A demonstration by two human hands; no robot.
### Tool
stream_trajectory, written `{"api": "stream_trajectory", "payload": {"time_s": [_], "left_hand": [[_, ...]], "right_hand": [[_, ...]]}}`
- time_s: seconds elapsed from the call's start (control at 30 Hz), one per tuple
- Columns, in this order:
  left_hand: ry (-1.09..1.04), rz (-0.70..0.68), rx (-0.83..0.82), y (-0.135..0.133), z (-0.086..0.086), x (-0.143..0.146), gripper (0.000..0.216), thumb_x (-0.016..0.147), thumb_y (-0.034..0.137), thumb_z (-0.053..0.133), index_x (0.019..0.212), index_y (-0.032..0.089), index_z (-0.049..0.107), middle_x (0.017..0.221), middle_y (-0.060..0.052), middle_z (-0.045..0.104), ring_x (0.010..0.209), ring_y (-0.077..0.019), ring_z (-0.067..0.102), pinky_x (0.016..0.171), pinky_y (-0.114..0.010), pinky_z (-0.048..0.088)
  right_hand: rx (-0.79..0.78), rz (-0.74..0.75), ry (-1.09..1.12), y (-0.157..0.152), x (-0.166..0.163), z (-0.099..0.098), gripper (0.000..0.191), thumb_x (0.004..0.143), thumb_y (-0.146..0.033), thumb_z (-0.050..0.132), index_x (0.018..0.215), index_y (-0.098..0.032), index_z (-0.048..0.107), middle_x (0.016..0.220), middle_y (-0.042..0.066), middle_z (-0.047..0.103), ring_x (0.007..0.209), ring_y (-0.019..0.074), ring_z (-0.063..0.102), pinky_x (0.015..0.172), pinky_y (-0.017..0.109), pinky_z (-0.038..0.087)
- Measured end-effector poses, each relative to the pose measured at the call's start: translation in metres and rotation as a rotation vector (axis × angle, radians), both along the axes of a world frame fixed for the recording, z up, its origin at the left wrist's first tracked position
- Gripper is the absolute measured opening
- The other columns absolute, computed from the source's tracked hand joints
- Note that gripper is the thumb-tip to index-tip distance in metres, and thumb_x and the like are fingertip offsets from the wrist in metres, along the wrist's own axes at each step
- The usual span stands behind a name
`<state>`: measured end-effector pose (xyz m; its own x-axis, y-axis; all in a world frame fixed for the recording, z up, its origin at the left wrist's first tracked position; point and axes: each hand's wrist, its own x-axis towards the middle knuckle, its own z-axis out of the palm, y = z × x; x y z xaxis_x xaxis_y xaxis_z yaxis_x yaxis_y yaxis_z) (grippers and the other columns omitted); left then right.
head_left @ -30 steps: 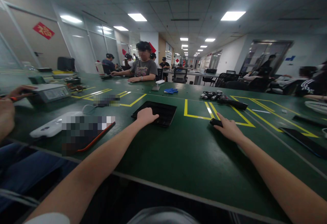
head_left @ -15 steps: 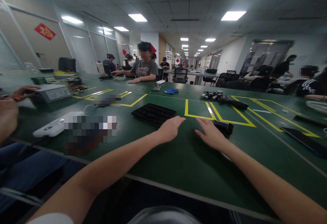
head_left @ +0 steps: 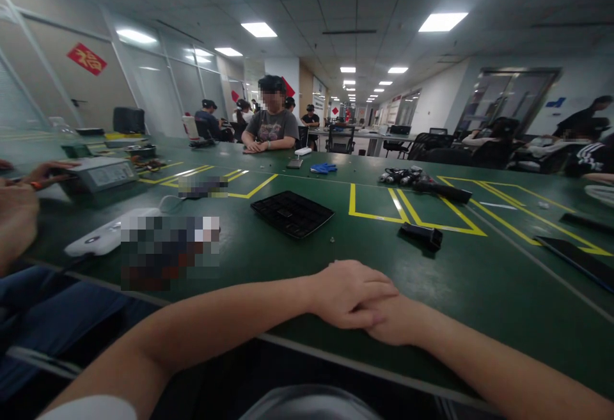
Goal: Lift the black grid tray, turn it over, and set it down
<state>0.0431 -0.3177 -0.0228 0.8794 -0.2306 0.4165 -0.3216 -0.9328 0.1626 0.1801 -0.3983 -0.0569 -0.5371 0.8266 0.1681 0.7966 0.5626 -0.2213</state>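
Note:
My left hand lies over my right hand near the front edge of the green table. The left fingers rest flat across the back of the right hand, and no object shows in them. Most of the right fingers are covered by the left hand, so their pose is hidden. Beyond my hands is a black rectangular panel with ridges on its upper face. To the right, a short black block-like part sits apart from both hands. A tiny light piece lies between them.
At left are a white power strip, a blurred-out item and a grey metal box under another person's hand. Blue gloves, bundled cables and a dark slab lie farther out. A person sits opposite.
Both hands have drawn back toward me and come together, left over right, away from the black panel and the block-like part. The person opposite has brought their hands together.

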Motion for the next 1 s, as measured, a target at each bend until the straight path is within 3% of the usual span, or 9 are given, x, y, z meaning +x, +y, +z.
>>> {"api": "stream_trajectory", "payload": {"time_s": [0.13,0.27,0.37,0.43,0.5,0.6,0.7,0.87,1.0], "left_hand": [[0.06,0.01,0.016,0.002,-0.003,0.005,0.044,0.089,0.038,0.036,0.123,0.012,0.046,0.124,-0.013,0.054,0.114,-0.0217,0.05,0.096,-0.033,0.039],[-0.042,0.231,0.006,0.021,0.0,0.004,0.039,0.092,0.03,0.032,0.123,0.011,0.045,0.126,-0.012,0.051,0.116,-0.0184,0.046,0.099,-0.031,0.036],[-0.058,0.563,0.092,0.039,0.0,0.001,0.033,0.091,0.024,0.035,0.116,0.011,0.051,0.12,-0.013,0.053,0.11,-0.0205,0.048,0.095,-0.034,0.04],[0.052,0.699,0.2,0.049,-0.001,-0.002,0.028,0.089,0.019,0.037,0.105,0.011,0.058,0.108,-0.013,0.057,0.099,-0.0219,0.053,0.084,-0.035,0.045],[0.181,0.734,0.284,0.056,-0.003,-0.003,0.025,0.087,0.014,0.037,0.094,0.012,0.061,0.094,-0.011,0.058,0.087,-0.0208,0.055,0.074,-0.033,0.047],[0.246,0.726,0.31,0.061,-0.007,-0.003,0.024,0.085,0.008,0.038,0.086,0.013,0.062,0.087,-0.01,0.057,0.083,-0.0193,0.055,0.07,-0.03,0.047],[0.171,0.722,0.112,0.067,-0.006,-0.001,0.021,0.084,0.011,0.042,0.084,0.013,0.063,0.088,-0.009,0.058,0.084,-0.0188,0.056,0.073,-0.031,0.048],[-0.095,0.896,-0.758,0.101,0.021,-0.012,0.017,0.082,0.015,0.046,0.089,0.01,0.061,0.074,-0.006,0.06,0.069,-0.0141,0.06,0.066,-0.028,0.052],[-0.136,1.087,-0.776,0.138,0.04,-0.037,0.027,0.085,0.013,0.031,0.087,0.009,0.057,0.07,-0.007,0.059,0.064,-0.0119,0.06,0.06,-0.024,0.051]], "right_hand": [[0.002,0.058,-0.045,0.003,0.0,-0.006,0.046,0.086,-0.019,0.036,0.131,-0.014,0.042,0.132,0.012,0.048,0.118,0.0228,0.048,0.098,0.042,0.04],[0.173,0.007,-0.179,0.021,0.023,0.022,0.031,0.084,-0.019,0.041,0.104,-0.015,0.064,0.11,0.012,0.064,0.107,0.0244,0.055,0.095,0.043,0.042],[0.358,-0.22,-0.219,0.032,0.064,0.038,0.032,0.086,-0.02,0.038,0.109,-0.013,0.06,0.11,0.013,0.062,0.106,0.0235,0.053,0.096,0.041,0.039],[0.441,-0.492,-0.235,0.037,0.098,0.037,0.036,0.086,-0.022,0.039,0.115,-0.009,0.056,0.115,0.015,0.058,0.108,0.0265,0.05,0.096,0.042,0.039],[0.411,-0.759,-0.291,0.039,0.128,0.029,0.04,0.085,-0.026,0.042,0.118,-0.007,0.053,0.12,0.019,0.054,0.112,0.0314,0.047,0.096,0.045,0.037],[0.177,-0.96,-0.29,0.042,0.155,0.014,0.043,0.088,-0.035,0.034,0.117,-0.009,0.053,0.118,0.02,0.055,0.11,0.033,0.05,0.092,0.046,0.037],[0.071,-0.979,-0.253,0.046,0.16,0.006,0.047,0.091,-0.038,0.027,0.116,-0.009,0.053,0.112,0.02,0.059,0.105,0.0305,0.054,0.089,0.042,0.039],[0.068,-0.958,-0.243,0.049,0.156,0.006,0.047,0.09,-0.04,0.028,0.114,-0.009,0.053,0.109,0.02,0.06,0.104,0.031,0.055,0.088,0.042,0.039],[0.068,-0.968,-0.225,0.048,0.156,0.006,0.049,0.089,-0.041,0.027,0.117,-0.009,0.052,0.112,0.02,0.059,0.105,0.0321,0.054,0.09,0.043,0.037]]}}
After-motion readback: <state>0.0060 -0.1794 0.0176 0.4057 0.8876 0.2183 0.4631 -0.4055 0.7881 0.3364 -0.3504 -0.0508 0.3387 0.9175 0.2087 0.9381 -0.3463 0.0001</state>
